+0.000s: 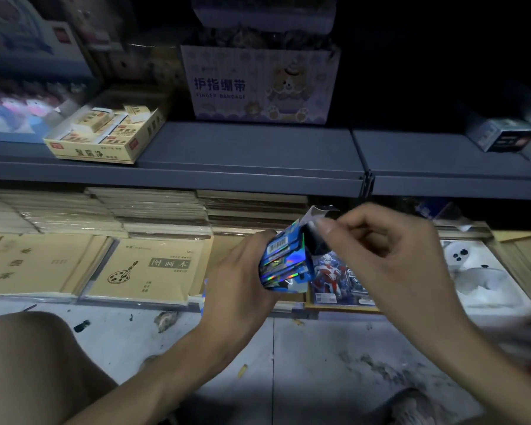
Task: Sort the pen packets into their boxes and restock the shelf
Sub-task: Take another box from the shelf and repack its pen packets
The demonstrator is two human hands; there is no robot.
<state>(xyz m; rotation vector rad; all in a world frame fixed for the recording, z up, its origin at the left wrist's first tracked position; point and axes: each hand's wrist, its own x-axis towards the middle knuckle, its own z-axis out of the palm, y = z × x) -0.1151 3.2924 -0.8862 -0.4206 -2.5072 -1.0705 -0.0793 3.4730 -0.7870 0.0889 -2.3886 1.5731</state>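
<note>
Head view showed a bare knee (28, 363) nearest, over the dusty floor (304, 378). Beyond it the left hand (236, 277) curled round a shiny blue box (284, 265), held in the air before the lowest shelf — the right hand (387, 250) pinched its raised top flap (314, 211). Behind lay brown exercise books (154, 268). Farther up, the grey shelf (258, 154) bore a yellow eraser box (105, 139) and a finger bandage carton (258, 84).

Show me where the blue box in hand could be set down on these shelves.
Bare grey shelf runs in front of the finger bandage box, between the yellow eraser box and the small dark boxes at right. The lower shelf is crowded with notebook stacks.
</note>
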